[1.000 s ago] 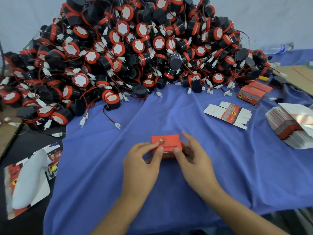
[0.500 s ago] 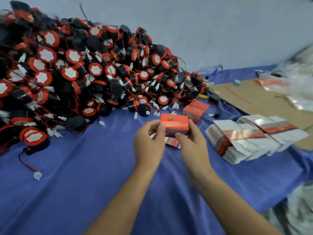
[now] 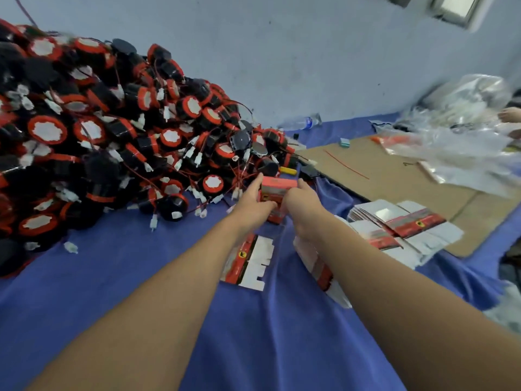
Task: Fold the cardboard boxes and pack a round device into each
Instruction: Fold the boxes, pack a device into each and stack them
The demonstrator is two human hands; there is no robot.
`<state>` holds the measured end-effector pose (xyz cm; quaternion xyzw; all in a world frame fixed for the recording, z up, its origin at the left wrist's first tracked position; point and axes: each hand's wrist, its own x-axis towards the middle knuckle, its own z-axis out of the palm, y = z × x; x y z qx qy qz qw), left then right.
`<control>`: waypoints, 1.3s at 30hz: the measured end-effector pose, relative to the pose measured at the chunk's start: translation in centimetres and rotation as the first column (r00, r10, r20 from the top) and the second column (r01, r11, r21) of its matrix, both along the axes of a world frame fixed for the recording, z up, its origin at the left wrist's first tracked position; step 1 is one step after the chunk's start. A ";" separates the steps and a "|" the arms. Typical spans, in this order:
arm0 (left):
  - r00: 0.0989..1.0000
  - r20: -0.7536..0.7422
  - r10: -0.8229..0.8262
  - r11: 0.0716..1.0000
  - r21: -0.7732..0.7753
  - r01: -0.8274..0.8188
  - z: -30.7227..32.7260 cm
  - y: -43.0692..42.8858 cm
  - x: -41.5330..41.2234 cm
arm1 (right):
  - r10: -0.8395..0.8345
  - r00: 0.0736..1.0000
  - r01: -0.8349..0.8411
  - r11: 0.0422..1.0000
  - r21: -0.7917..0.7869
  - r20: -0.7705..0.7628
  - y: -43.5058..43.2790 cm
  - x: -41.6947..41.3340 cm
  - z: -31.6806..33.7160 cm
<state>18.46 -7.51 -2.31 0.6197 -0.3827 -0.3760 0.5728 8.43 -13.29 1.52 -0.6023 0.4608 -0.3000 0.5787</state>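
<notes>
Head view: your arms are stretched forward.
Your left hand [image 3: 251,203]: thumb and fingers clasp the left end of the red box [image 3: 277,189].
Your right hand [image 3: 303,204]: it grasps the right end of the same box.
Red box: folded up, between both your hands at the foot of the pile of round devices [image 3: 112,142].
Pile: black and red, wires tangled, on the blue cloth [image 3: 127,277].
Flat box [image 3: 249,263]: it lies unfolded beside your left forearm.
Stack of flat boxes [image 3: 400,224]: to your right, beside the brown cardboard sheet [image 3: 394,176].
</notes>
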 end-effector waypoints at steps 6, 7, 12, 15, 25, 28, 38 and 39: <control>0.996 0.078 0.048 0.999 -0.020 -0.046 -1.3 -0.8 -1.3 | 0.022 0.998 -0.027 0.996 -0.082 -0.060 -0.8 -3.6 0.7; 0.987 0.138 0.080 0.997 -0.030 -0.076 -1.3 -0.5 -1.6 | -0.011 0.999 0.007 0.996 -0.085 -0.045 -0.7 -4.5 0.8; 0.838 0.361 0.409 0.908 -0.069 -0.413 -1.4 3.1 -1.3 | 0.011 0.991 -0.055 0.944 -0.326 -0.134 3.0 -7.4 0.1; 0.709 0.629 0.318 0.882 0.077 -0.464 -2.0 7.1 0.1 | 0.304 0.861 -0.446 0.836 -0.320 -0.407 7.0 -5.6 -1.5; 0.485 0.790 -0.374 0.833 0.516 -0.197 -5.2 14.6 0.9 | 0.242 0.542 -0.725 0.620 -0.301 -0.805 10.5 -2.8 -5.7; 0.495 0.786 -0.370 0.845 0.507 -0.172 -4.5 15.5 0.7 | 0.277 0.647 -0.673 0.646 -0.361 -0.710 11.0 -3.7 -6.1; 0.724 0.690 0.026 0.924 0.260 -0.280 -2.2 20.1 -0.2 | 0.190 0.942 -0.299 0.847 -0.440 -0.276 15.2 -6.1 -6.7; 0.751 0.651 0.113 0.926 0.206 -0.318 -2.1 20.9 -0.6 | 0.179 0.969 -0.231 0.899 -0.371 -0.172 16.1 -6.0 -6.4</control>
